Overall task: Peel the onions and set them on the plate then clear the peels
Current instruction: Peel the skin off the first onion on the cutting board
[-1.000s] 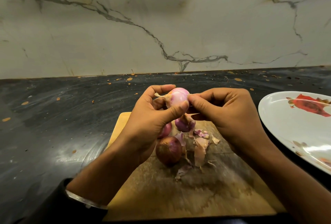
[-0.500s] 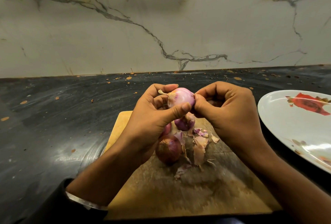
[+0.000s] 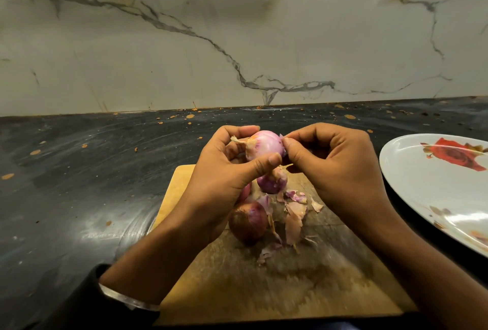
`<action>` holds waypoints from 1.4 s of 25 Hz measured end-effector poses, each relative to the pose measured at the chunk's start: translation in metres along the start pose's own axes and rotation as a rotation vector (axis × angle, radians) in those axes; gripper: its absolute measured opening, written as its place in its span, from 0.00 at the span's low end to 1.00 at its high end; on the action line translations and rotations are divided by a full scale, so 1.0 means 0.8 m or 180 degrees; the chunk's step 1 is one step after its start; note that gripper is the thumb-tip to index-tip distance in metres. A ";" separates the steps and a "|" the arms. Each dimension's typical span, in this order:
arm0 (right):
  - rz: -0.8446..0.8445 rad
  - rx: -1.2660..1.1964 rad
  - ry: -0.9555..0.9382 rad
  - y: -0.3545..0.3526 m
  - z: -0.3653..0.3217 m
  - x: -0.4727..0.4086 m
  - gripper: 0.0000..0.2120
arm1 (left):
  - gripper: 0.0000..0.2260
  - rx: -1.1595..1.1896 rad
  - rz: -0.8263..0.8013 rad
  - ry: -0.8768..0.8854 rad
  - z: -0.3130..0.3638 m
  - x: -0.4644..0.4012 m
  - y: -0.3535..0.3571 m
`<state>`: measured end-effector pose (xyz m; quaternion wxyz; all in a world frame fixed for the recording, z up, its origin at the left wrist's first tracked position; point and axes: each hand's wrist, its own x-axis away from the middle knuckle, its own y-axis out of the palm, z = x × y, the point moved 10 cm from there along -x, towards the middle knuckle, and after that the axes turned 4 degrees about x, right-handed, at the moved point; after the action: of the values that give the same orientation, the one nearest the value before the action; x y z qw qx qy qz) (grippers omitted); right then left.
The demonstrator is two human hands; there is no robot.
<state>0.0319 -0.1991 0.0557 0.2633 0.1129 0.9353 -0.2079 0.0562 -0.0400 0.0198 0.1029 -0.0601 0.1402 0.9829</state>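
My left hand (image 3: 224, 179) grips a pale pink, partly peeled onion (image 3: 264, 143) above the wooden cutting board (image 3: 264, 284), thumb across its front. My right hand (image 3: 332, 171) pinches a bit of skin at the onion's right side. On the board below lie a small purple onion (image 3: 272, 182), an unpeeled reddish-brown onion (image 3: 248, 222), and a third onion mostly hidden behind my left hand. Loose peels (image 3: 293, 213) are scattered to the right of these onions. The white plate (image 3: 422, 197) with a red rose print sits at the right.
The board rests on a dark countertop (image 3: 79, 184) speckled with orange spots. A marble-patterned wall (image 3: 237, 39) rises behind it. The plate runs off the right edge of view.
Both hands have lifted the onion slightly and turned it. My right fingertips have shifted up to the onion's right side, where they pinch the skin.
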 end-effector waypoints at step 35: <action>-0.0002 0.0096 0.0207 -0.008 0.000 -0.001 0.04 | 0.25 -0.0116 -0.0239 0.0106 0.001 0.000 0.009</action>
<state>0.0304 -0.2046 0.0577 0.2309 0.1233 0.9401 -0.2183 0.0546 -0.0470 0.0222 0.1362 -0.0836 0.1216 0.9796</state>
